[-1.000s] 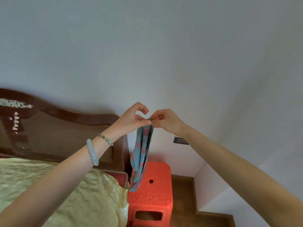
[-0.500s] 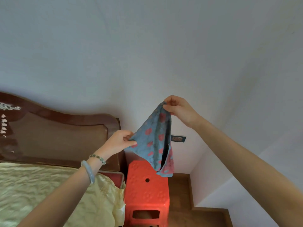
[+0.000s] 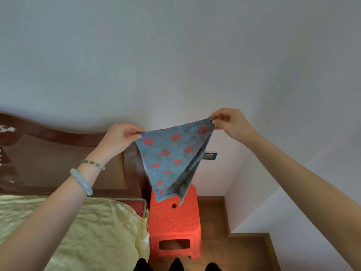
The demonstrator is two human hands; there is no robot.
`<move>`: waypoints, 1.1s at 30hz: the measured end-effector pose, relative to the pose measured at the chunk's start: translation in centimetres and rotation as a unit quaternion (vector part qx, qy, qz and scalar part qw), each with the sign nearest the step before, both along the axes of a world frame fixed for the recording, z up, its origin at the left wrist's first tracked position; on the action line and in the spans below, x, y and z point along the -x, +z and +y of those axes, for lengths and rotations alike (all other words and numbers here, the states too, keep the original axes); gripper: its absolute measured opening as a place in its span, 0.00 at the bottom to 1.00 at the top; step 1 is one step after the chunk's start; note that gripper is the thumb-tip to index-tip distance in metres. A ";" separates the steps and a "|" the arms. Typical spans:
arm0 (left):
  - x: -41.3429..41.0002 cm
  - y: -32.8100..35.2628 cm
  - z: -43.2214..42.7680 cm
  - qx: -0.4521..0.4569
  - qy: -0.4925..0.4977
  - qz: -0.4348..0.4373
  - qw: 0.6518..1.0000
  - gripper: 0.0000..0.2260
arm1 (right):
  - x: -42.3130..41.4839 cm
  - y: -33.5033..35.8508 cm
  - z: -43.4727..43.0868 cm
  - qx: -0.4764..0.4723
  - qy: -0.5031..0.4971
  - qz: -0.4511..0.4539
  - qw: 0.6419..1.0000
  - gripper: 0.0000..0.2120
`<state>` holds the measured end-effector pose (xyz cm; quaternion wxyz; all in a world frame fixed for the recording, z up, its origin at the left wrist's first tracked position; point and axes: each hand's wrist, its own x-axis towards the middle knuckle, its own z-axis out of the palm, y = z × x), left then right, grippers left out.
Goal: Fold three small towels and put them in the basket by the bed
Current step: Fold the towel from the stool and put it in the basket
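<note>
A pale wall [image 3: 175, 55] rises behind and above the orange plastic stool [image 3: 173, 225] and fills most of the view. To the left of the stool lies the bed [image 3: 78, 231], its creased yellow cover reaching almost to the stool's side. Up and left of the stool stands the dark wooden headboard [image 3: 58, 153], whose near post is just beside the stool's back corner. A wooden floor [image 3: 234, 251] shows to the right of the stool and under it. The stool itself stands upright in the corner, with a round hole in its seat and a slot in its front face. Directly above the stool hangs the towel [image 3: 170, 159], blue-grey with red dots. It is stretched out along its top edge and tapers to a point that overlaps the back of the seat in this view; whether it touches the seat I cannot tell. Above and left of the stool, the left hand [image 3: 119, 137] pinches the towel's left top corner between thumb and curled fingers. Above and right of the stool, the right hand [image 3: 232, 122] pinches the other top corner the same way, held a little higher. A pale bangle [image 3: 82, 182] and a bead bracelet [image 3: 92, 164] sit on the left wrist, left of the stool. A small wall socket [image 3: 210, 155] shows above the stool's right side.
</note>
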<state>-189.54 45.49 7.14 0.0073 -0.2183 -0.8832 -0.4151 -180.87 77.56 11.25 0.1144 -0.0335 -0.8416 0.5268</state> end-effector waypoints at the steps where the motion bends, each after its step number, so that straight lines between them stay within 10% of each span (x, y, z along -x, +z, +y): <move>1: -0.1 0.2 0.0 0.009 0.001 0.001 1.000 0.14 | -0.1 -0.3 0.1 -0.006 0.000 -0.006 1.000 0.11; 22: -3.8 0.5 -1.2 0.069 -0.033 -0.036 0.996 0.12 | -2.8 -3.8 2.2 0.085 0.116 -0.143 0.979 0.08; 33: 3.8 -10.0 2.6 0.205 -0.041 -0.088 0.974 0.05 | 4.9 -15.6 2.6 -0.007 0.045 -0.271 0.961 0.07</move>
